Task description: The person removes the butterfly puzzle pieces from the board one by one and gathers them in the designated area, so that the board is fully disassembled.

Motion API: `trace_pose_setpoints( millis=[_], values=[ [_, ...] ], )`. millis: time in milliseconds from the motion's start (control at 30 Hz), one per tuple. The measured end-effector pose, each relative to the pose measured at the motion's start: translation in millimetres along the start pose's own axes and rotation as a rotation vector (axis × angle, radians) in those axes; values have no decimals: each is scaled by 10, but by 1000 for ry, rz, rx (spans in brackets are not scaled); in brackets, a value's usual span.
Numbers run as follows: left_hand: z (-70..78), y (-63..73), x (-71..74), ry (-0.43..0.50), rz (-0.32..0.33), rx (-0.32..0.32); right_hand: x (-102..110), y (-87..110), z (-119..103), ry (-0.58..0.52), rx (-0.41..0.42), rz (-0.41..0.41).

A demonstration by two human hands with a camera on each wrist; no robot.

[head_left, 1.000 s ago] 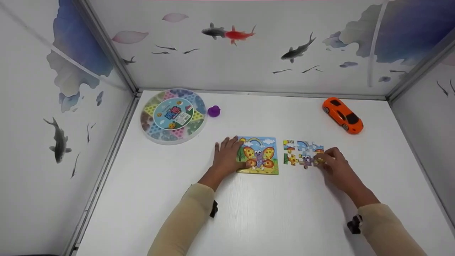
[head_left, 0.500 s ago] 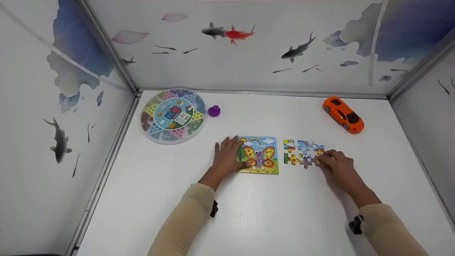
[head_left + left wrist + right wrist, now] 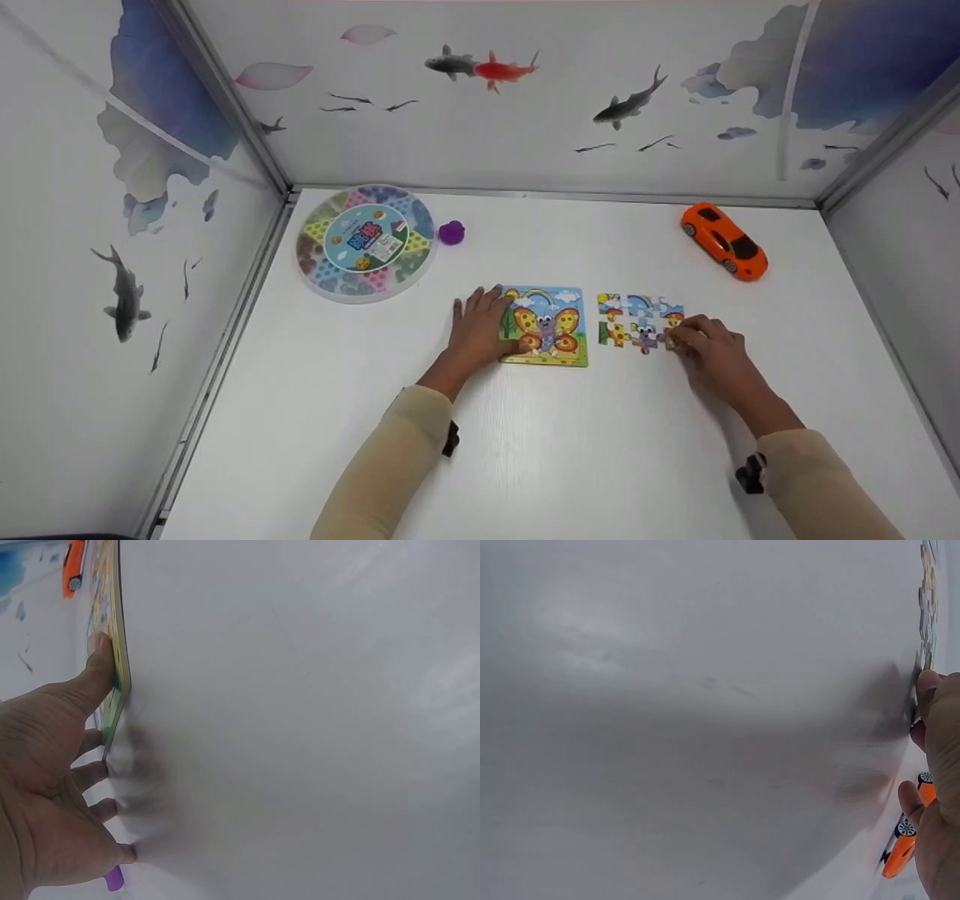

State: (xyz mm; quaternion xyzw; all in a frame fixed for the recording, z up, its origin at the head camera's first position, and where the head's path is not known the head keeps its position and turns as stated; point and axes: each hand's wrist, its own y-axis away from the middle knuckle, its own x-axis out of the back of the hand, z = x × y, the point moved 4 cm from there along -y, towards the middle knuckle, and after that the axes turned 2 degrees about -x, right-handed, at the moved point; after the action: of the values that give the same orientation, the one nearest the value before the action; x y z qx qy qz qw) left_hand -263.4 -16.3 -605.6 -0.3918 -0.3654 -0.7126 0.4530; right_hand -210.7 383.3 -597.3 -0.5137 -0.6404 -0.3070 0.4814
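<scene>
In the head view my left hand [image 3: 478, 326] rests with spread fingers at the left edge of a square butterfly puzzle board [image 3: 551, 330]. Its thumb [image 3: 97, 664] lies on the board's face, while the other fingertips touch the board's edge and the table. To the right, several loose puzzle pieces lie in two rows, among them a rainbow piece [image 3: 640, 305] and a butterfly-face piece [image 3: 645, 336]. At the right end of the lower row, my right hand [image 3: 712, 352] pinches a puzzle piece [image 3: 670, 341], mostly covered by finger and thumb.
A round Chinese checkers box [image 3: 315, 281] lies at the back left, with a small purple toy [image 3: 451, 233] beside it. An orange toy car [image 3: 724, 241] stands at the back right. Printed panels enclose the white table [image 3: 555, 450] at the back and sides.
My right hand has shifted slightly right and down with the pinched piece, which now sits closer to the lower row's right end. The left hand and board have stayed in place.
</scene>
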Motion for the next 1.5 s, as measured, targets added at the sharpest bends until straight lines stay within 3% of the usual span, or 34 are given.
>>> trace_pose_setpoints(
  millis=[267,633,900,1200,1500],
  values=[
    [-5,13,10,13,13,-19,15,7,-15,-28,-23,-33],
    [-10,26,25,21,22,-34,27,-73,-164,-53,-41,6],
    [-4,27,40,31,-6,-41,-107,-304,-581,-75,21,3],
    [5,48,59,15,-36,-54,-384,-596,-1171,-47,51,-112],
    [-5,67,89,22,-53,-80,-627,-823,-1639,-20,161,-140]
  ],
)
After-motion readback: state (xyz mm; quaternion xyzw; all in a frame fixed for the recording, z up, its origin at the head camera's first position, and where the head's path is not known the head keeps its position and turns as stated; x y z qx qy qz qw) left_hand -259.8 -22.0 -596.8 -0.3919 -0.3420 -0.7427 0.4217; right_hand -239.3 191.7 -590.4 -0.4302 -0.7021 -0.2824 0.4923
